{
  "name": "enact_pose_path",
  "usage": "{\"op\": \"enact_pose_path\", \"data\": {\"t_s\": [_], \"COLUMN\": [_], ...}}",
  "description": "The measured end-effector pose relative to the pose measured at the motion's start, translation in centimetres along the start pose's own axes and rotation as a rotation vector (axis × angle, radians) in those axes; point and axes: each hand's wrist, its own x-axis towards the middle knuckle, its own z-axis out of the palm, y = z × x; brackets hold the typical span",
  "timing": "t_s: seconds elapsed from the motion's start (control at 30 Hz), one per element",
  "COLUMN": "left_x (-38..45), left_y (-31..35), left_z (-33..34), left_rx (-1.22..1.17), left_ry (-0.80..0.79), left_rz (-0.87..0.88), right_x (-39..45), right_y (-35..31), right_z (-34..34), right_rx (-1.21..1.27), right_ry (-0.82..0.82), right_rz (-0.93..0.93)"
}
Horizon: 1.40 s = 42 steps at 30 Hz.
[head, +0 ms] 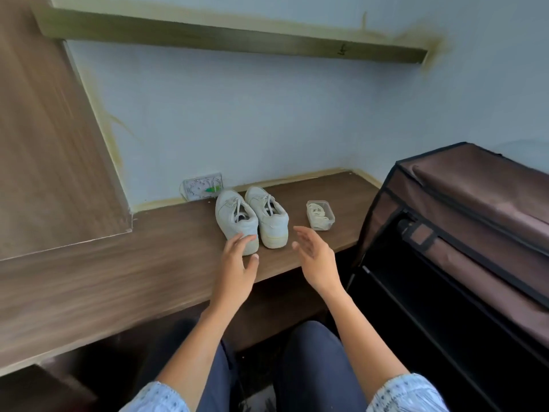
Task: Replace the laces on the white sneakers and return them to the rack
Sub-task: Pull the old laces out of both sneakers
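Two white sneakers stand side by side on the wooden desk [118, 263], heels toward me: the left sneaker [234, 218] and the right sneaker [269, 217], both laced. A small clear plastic box [320, 215] holding coiled white laces sits to their right. My left hand [239, 263] reaches out with relaxed fingers, its fingertips at the heel of the left sneaker. My right hand [316, 257] hovers open just right of the right sneaker's heel, touching nothing.
A brown fabric shoe rack [475, 209] with black trim stands at the right, its front open and dark inside. A small patterned box [203, 185] leans against the wall behind the sneakers. A shelf [237, 40] runs above.
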Motion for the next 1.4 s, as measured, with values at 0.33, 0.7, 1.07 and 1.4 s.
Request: {"op": "enact_pose_path", "data": {"t_s": [0.33,0.7,1.07,1.4], "left_x": [5.3,9.6,12.6,10.4], "left_y": [-2.3,-4.6,-10.5,-9.5], "left_z": [0.2,3.0,-2.7,1.5], "left_rx": [0.055,0.123,-0.056,-0.332], "left_ry": [-0.083,-0.040,0.423,0.181], "left_rz": [-0.183,-0.255,-0.205,-0.465], "right_x": [4.5,10.7,9.0,13.9], "right_y": [0.7,4.9,4.2,6.8], "right_z": [2.5,4.4,4.9,5.7], "right_rx": [-0.215,-0.259,-0.073,-0.513], "right_ry": [-0.119,-0.180,-0.428,-0.321], "right_rz": [0.107,0.096,-0.172,0.057]}}
